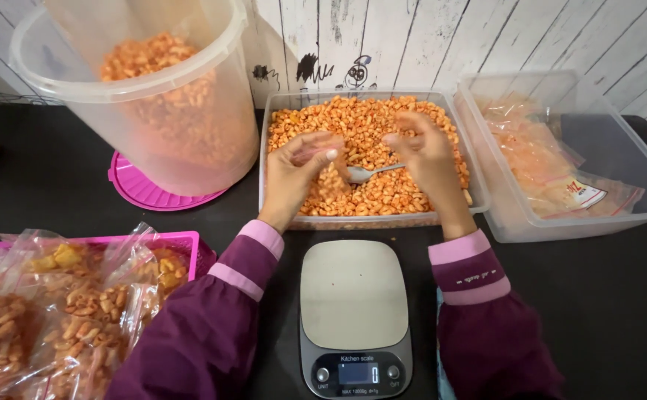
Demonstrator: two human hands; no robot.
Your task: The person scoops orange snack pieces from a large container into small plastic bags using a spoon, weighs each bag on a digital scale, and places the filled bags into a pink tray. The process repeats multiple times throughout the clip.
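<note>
A clear rectangular tub (pixel 265 148) full of orange curled snacks (pixel 371 126) stands beyond a kitchen scale (pixel 353 311). My left hand (pixel 297 174) holds a small clear plastic bag (pixel 331 181) with some snacks in it, held open over the tub. My right hand (pixel 427 159) is at the bag's mouth and grips a metal spoon (pixel 368 173), whose bowl points into the bag. Both sleeves are purple with pink cuffs. The scale's grey platform is bare.
A large clear bucket (pixel 153 96) of the same snacks stands at the back left on a pink lid (pixel 138 194). A pink basket (pixel 182 241) with several filled bags sits front left. A clear box (pixel 612 207) with filled bags is at the right.
</note>
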